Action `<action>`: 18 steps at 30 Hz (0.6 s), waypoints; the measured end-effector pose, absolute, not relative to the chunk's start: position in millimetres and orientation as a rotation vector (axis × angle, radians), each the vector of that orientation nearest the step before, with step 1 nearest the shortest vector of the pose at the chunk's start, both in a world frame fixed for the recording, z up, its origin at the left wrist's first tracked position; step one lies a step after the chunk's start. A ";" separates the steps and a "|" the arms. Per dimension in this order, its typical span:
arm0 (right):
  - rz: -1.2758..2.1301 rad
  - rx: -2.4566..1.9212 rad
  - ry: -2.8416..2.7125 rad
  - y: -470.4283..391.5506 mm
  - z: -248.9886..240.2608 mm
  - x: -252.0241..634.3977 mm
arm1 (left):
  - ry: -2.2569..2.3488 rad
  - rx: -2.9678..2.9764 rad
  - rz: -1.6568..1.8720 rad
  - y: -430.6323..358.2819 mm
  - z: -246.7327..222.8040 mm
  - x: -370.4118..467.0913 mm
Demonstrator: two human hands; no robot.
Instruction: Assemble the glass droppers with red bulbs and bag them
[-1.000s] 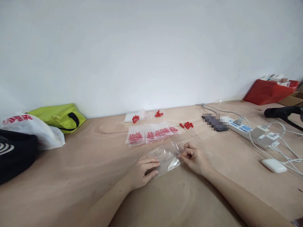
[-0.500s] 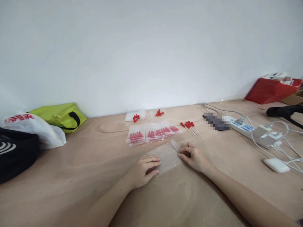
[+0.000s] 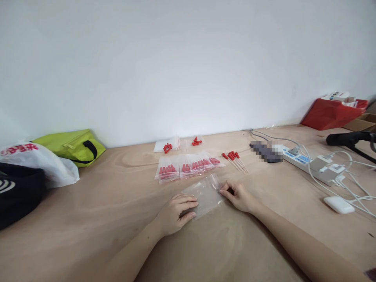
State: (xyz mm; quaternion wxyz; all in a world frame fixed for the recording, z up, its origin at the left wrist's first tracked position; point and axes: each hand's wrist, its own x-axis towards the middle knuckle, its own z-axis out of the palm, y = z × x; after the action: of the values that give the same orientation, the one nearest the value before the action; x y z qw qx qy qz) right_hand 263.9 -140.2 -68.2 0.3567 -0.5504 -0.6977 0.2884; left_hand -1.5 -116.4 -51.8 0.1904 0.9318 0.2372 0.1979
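Note:
A clear zip-lock bag (image 3: 207, 197) lies flat on the table between my hands, with its zip strip at the right end. My right hand (image 3: 236, 196) pinches that strip between thumb and fingers. Over the bag's left end rests my left hand (image 3: 178, 213), fingers stretched out and thumb apart from them. Just beyond is a row of zip-lock bags (image 3: 188, 165) holding red-topped thin droppers. Several loose droppers (image 3: 235, 160) with red bulbs and pale stems lie to the right of that row.
Near the wall are a stack of empty bags (image 3: 158, 146) and red bulbs (image 3: 196, 141). At right are a dark phone-like object (image 3: 266, 152), a power strip (image 3: 298, 158) with cables, a white case (image 3: 338, 204) and a red bag (image 3: 331, 113). A yellow-green bag (image 3: 67, 145) sits left.
The whole view has shifted slightly. My right fingers have closed further on the bag's zip end, whose strip now stands a little differently. My left hand stays on the bag.

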 end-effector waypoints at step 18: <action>0.796 -1.502 -1.684 -120.7 -60.0 292.4 | 0.975 2.545 0.764 -114.3 -61.8 -4.5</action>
State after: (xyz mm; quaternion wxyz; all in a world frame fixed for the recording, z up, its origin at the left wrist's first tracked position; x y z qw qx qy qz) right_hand 292.4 -120.7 -60.0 0.3658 -0.5842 -0.6550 0.3095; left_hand -4.5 -114.3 -61.8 0.1548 0.8883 0.3404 0.2665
